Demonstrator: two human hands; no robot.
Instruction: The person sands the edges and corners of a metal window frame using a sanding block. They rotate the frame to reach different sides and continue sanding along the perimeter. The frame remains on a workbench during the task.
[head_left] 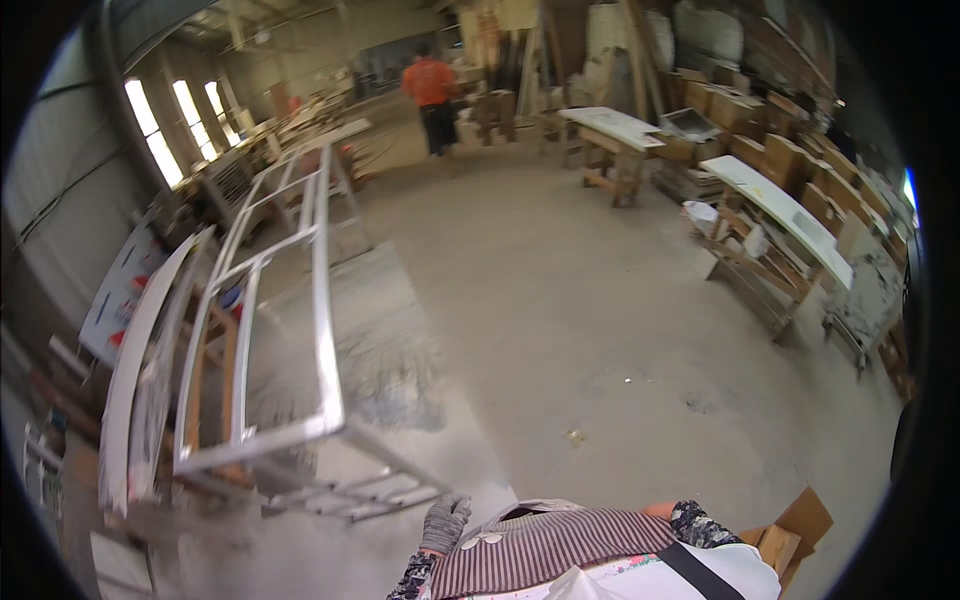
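My left hand [445, 522], in a grey knit glove, is low in the middle, just beside the near corner of a long metal frame [330, 385]. Its fingers look curled in. Whether it touches the frame I cannot tell. The silvery frame, with several cross bars, stretches away on the left, raised above the floor. My right hand [658, 510] shows only as a bit of bare skin at the edge of my striped apron [560, 550]. Its fingers are hidden. Patterned sleeves cover both forearms.
Long white panels [128, 390] stand left of the frame. At right, white boards lie on wooden trestles [780, 215], with stacked cardboard boxes [785, 160] behind. An open carton [795, 530] is by my right side. A person in orange [430, 85] is far ahead.
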